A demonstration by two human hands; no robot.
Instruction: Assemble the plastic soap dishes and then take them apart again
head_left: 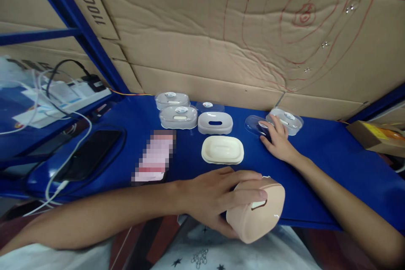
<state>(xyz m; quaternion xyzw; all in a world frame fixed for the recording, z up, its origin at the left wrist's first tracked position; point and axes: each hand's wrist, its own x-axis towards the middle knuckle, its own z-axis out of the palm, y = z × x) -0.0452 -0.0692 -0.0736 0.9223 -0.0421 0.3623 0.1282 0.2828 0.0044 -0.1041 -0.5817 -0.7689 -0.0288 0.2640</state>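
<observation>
My left hand [221, 198] is wrapped round a peach-coloured box [268, 215] with a dark-edged slot, held tilted over the front edge of the blue table. Farther back on the right, my right hand [280, 141] reaches to a clear lid [253, 125] lying flat, its thumb and fingers apart around the lid's right end. Its fingertips also reach in front of a clear-covered box [289, 121] with a round label; whether they touch it I cannot tell. A cream oval tray [222, 150] sits mid-table, with a white slotted piece [215, 122] behind it.
Two clear-covered boxes [178, 117] and another clear lid [210, 106] stand at the back. A phone [155, 156] with a blurred-out screen, a dark phone [90, 154] and cables lie left. A cardboard box [376, 137] is at right; cardboard [177, 50] walls the back.
</observation>
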